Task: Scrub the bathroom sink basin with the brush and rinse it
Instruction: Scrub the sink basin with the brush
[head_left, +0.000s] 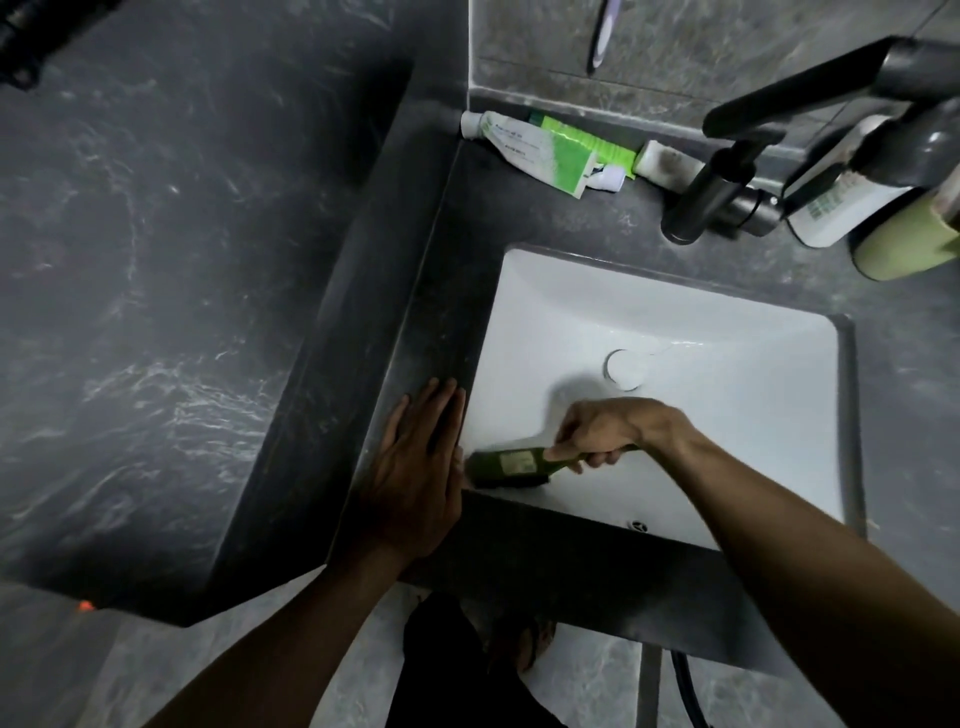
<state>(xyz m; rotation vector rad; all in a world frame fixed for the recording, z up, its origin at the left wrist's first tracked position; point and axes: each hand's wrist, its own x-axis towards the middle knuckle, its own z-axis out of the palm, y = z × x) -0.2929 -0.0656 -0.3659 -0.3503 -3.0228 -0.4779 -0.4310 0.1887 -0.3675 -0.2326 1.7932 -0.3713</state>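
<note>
At the 8 o'clock corner of the sink basin (727, 426), the brush (511, 463) sits bristles-down against the near wall, right where white bowl meets dark counter (415, 322). The right hand (602, 431) is wrapped round the green handle. The left hand (415, 467) lies flat on the counter edge with straight fingers, just beside the brush head.

My take on doing this bit well: use short, firm strokes into that rounded corner and tilt the bristles so they follow the curve. Then work along the wall past the overflow hole (638, 526) at 6 o'clock and spiral in toward the round drain plug (627, 370). Glossy ceramic is slick, so I'd expect the brush to skate if pressed lightly; bracing with the flat hand helps. The counter looks like matte, veined stone. The dark, matte tap (727, 182) sits around 12 o'clock for the rinse.
</note>
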